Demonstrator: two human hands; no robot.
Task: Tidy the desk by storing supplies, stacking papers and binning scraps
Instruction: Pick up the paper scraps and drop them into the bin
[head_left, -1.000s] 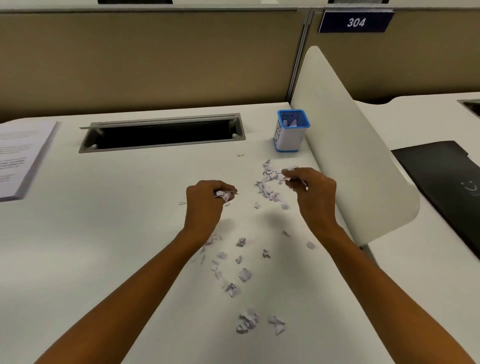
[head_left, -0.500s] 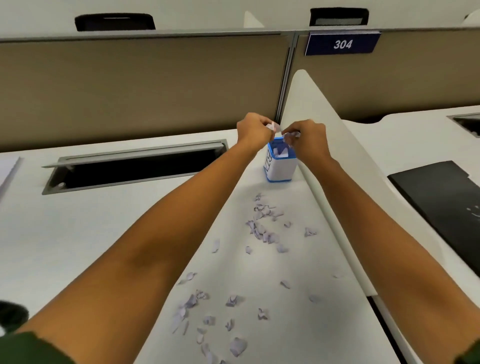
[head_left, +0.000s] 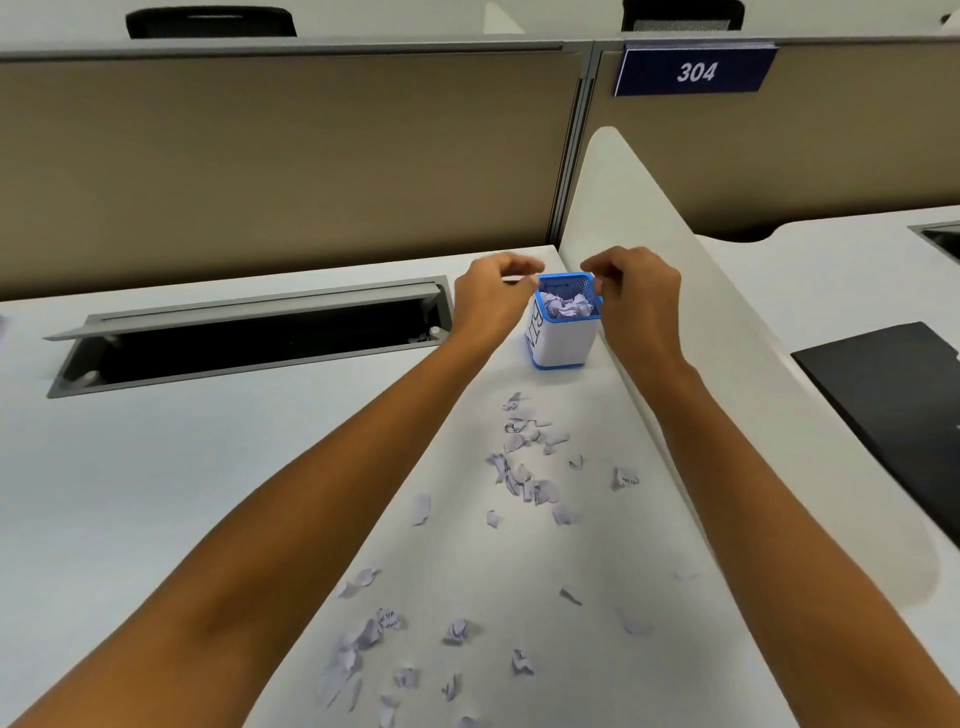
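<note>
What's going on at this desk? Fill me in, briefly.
A person is binning torn paper. The left hand and right hand hover on either side of the small blue-rimmed bin, fingers loosely curled, with no scrap visible in either. Crumpled scraps fill the top of the bin. Many loose scraps lie scattered across the desk in front of it, so the clearing is far from done.

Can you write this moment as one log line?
step: binning | left hand, right hand: flanking blue-rimmed white bin | torn paper scraps: many on white desk
</note>
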